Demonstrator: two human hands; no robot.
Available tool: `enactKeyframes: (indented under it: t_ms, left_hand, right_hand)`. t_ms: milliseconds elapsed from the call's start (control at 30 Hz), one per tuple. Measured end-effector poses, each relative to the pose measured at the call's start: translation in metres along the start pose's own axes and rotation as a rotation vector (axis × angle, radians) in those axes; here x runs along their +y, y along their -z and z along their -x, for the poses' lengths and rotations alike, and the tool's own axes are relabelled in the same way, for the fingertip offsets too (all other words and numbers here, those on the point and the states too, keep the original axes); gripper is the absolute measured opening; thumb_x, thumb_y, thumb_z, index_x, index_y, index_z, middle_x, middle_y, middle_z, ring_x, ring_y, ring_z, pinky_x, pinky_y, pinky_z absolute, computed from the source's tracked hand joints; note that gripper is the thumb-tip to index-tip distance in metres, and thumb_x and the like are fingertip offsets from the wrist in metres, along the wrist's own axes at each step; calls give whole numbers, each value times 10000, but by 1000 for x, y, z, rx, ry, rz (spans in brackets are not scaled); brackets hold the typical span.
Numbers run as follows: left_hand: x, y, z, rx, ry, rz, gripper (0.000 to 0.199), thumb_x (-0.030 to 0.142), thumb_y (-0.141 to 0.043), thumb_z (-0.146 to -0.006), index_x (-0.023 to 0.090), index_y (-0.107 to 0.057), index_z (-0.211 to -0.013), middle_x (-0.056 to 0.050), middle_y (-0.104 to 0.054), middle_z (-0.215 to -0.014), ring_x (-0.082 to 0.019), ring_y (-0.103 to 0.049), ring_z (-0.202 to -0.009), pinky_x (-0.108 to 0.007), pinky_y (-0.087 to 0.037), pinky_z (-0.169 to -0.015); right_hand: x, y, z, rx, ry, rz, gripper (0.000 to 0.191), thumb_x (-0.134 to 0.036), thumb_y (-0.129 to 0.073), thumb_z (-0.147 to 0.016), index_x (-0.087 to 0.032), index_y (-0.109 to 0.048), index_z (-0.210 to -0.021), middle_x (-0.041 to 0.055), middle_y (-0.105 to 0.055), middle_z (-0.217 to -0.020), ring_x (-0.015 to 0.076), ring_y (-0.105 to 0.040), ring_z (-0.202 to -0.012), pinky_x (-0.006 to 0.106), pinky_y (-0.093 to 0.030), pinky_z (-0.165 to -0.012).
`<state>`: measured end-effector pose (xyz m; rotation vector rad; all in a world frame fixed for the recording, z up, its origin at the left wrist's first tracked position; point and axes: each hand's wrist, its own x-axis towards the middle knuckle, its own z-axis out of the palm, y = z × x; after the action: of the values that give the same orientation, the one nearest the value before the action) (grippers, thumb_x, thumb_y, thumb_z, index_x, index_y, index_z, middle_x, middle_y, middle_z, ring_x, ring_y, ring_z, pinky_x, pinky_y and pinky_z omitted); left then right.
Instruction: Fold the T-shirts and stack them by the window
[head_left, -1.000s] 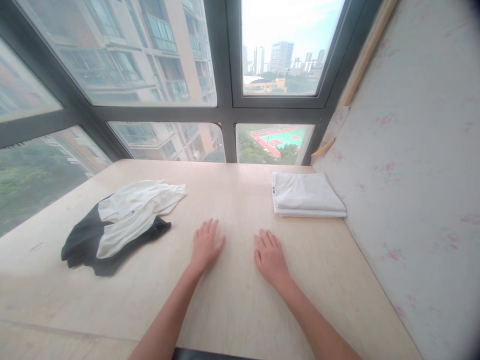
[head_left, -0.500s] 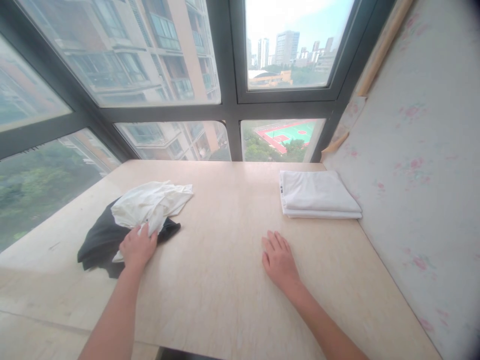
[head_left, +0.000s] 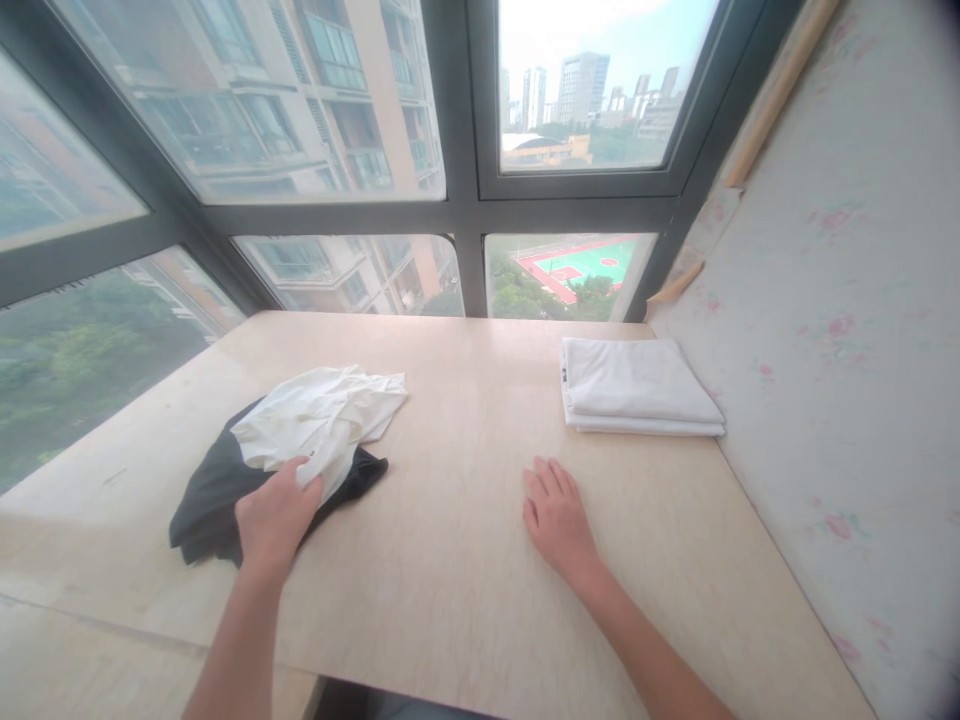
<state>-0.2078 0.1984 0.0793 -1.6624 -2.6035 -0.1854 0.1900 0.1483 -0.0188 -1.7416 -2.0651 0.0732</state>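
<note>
A crumpled white garment [head_left: 307, 412] lies on top of a black garment [head_left: 210, 500] at the left of the wooden surface [head_left: 450, 560]. My left hand [head_left: 277, 510] is closed on the near edge of the white cloth, thumb on top, and covers part of the black one. Whether the black fabric is also in its grip is hidden. On the bare wood at centre right rests my right hand [head_left: 556, 515], palm down with its fingers stretched out, holding nothing. A folded white stack of cloth [head_left: 637, 385] lies just beyond it.
Dark window frames [head_left: 465, 215] and glass rise along the back and left edges. The flower-patterned wall [head_left: 840, 380] bounds the right side, with peeling paper near the corner. A dark gap [head_left: 375, 700] shows at the front edge.
My left hand and both garments have shifted slightly right and toward me, and its grip has turned so the thumb shows on top. My right hand stays in place.
</note>
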Motion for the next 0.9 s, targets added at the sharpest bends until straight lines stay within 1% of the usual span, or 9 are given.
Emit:
enactKeyframes:
  t_ms: [133,267,400,500,567,633,733,800,900]
  left_hand:
    - [18,39,-6,-46,-73,363,487,525,-569,-810,203,-670,-1161,-87,-728,-1054,-297,-661,-971,-339,-482,-797]
    - [72,55,29,-151,-231,810,480,550,-612,-814,181,-640,-1119,-32,-705,-865,-203,-646,-785,-271,-478,-672]
    - [140,47,103,-481,-431,1105,409,448,-562,-898,179,-577,-1205,-48,-694,-905,-157,-634,-764,-250,-485,-661]
    - [176,41,153,-843,-815,1009,421,282,-568,-890,236,-568,-1309,-75,-690,-1178,-185,-655,-1012,-309,-515,-882]
    - [188,38,170,-927,-998,944,428,220,-577,-873,268,-594,-1298,-47,-668,-1268,-192,-630,-1125,-328,-476,-997]
    - [192,33,171,-848,-1039,927,387,216,-546,-899,285,-610,-1275,-21,-669,-1274,-182,-613,-1168,-323,-454,-1039]
    - [189,12,150,-494,-929,784,360,224,-486,-936,268,-600,-1275,-39,-650,-1297,-185,-584,-1214,-340,-442,-1065]
    - [181,-9,129,-255,-817,615,397,204,-470,-928,217,-575,-1311,-95,-599,-1366,-242,-516,-1304,-436,-387,-1120]
    - [160,-42,106,-97,-680,433,457,245,-486,-928,135,-530,-1370,-187,-484,-1473,-375,-380,-1404,-626,-261,-1143]
  right_hand:
    - [0,-2,1,9,0,-25,421,-225,-447,-932,-166,-616,-1314,108,-502,-1474,304,-389,-1395,483,-329,-1154]
    - [2,0,-1,19,-11,-148,411,-234,-448,-928,-159,-627,-1290,124,-511,-1464,327,-377,-1408,517,-314,-1155]
    - [13,9,1,73,-136,-572,374,-389,-430,-973,-172,-671,-1158,126,-660,-1263,293,-559,-1246,490,-410,-1085]
    - [24,17,16,138,-350,-942,463,-487,-333,-1010,-168,-649,-1121,116,-717,-1071,235,-682,-975,399,-537,-898]
    - [28,21,31,168,-436,-1034,480,-509,-326,-1011,-163,-623,-1162,107,-720,-1027,222,-688,-920,374,-549,-861]
    - [29,24,45,161,-458,-1007,458,-507,-391,-993,-166,-598,-1218,102,-715,-1050,222,-680,-950,369,-540,-888]
    - [26,29,57,114,-422,-892,418,-462,-531,-935,-179,-587,-1238,107,-692,-1129,235,-663,-1007,373,-536,-909]
    - [23,31,60,118,-382,-799,393,-415,-567,-910,-190,-589,-1232,112,-671,-1176,246,-649,-1045,390,-534,-924]
    - [19,31,65,157,-300,-676,361,-378,-568,-907,-206,-598,-1223,111,-647,-1233,255,-618,-1139,422,-514,-988]
